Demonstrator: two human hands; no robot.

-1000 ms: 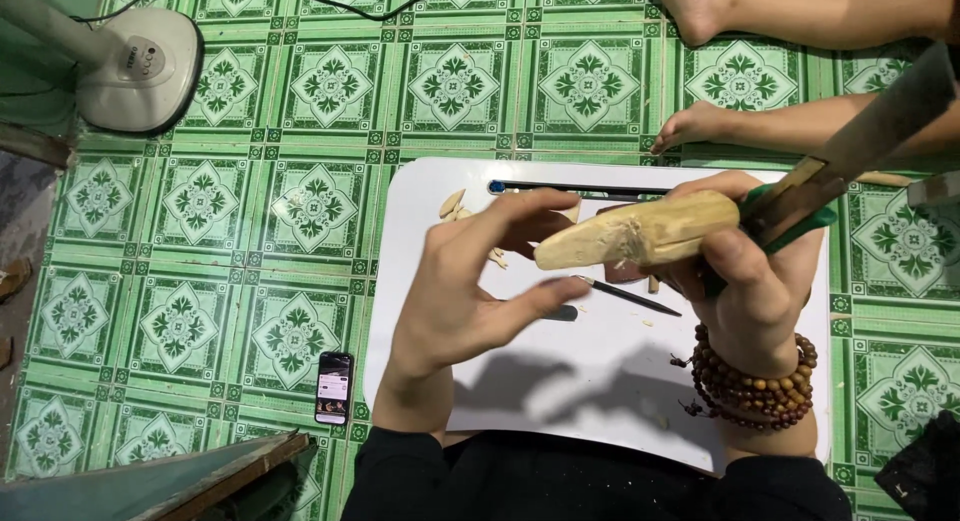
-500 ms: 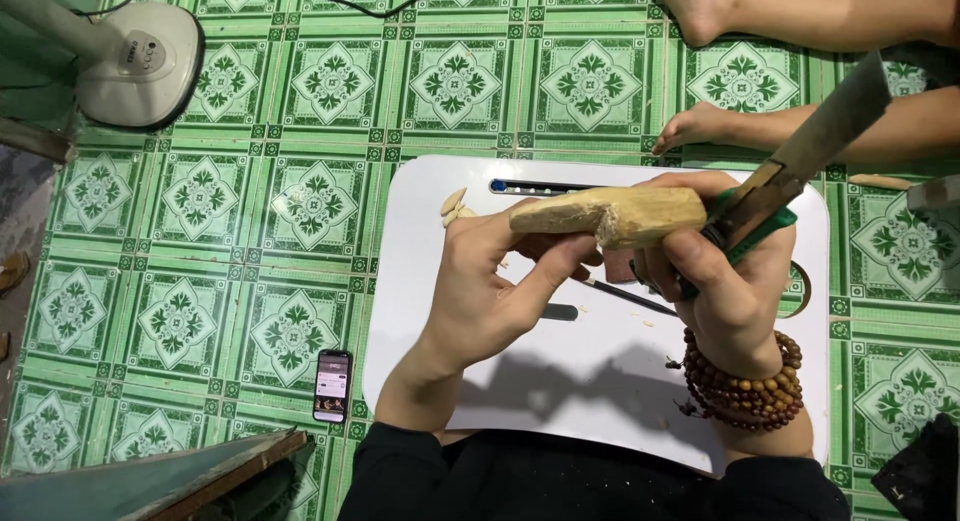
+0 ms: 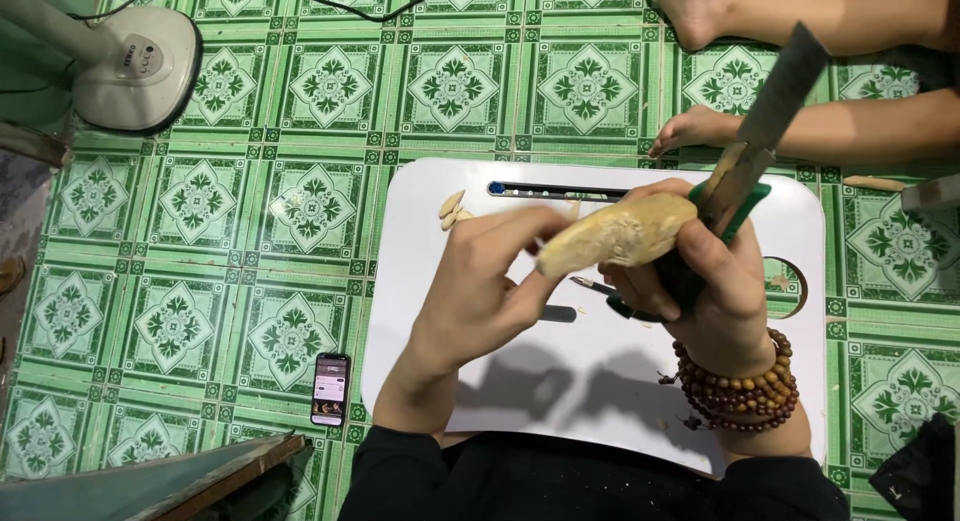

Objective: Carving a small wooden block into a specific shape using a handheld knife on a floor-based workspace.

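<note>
A pale, rough-carved wood piece [image 3: 615, 233] is held above a white lap table [image 3: 600, 411]. My left hand [image 3: 480, 296] pinches its left end with fingers and thumb. My right hand [image 3: 715, 281], with brown bead bracelets [image 3: 740, 389] on the wrist, grips the green handle of a large knife and also touches the right end of the wood. The knife's long grey blade [image 3: 782, 91] points up and to the right, away from the wood.
Wood chips [image 3: 452, 209] and a thin dark tool [image 3: 592, 285] lie on the white table. A phone [image 3: 331, 389] rests on the green tiled floor at the left. A fan base [image 3: 135, 66] stands at the top left. Another person's feet [image 3: 695, 129] are beyond the table.
My left hand has closed on the wood's left end. The wood has turned, so it looks shorter, and has shifted right. The knife blade has swung more upright.
</note>
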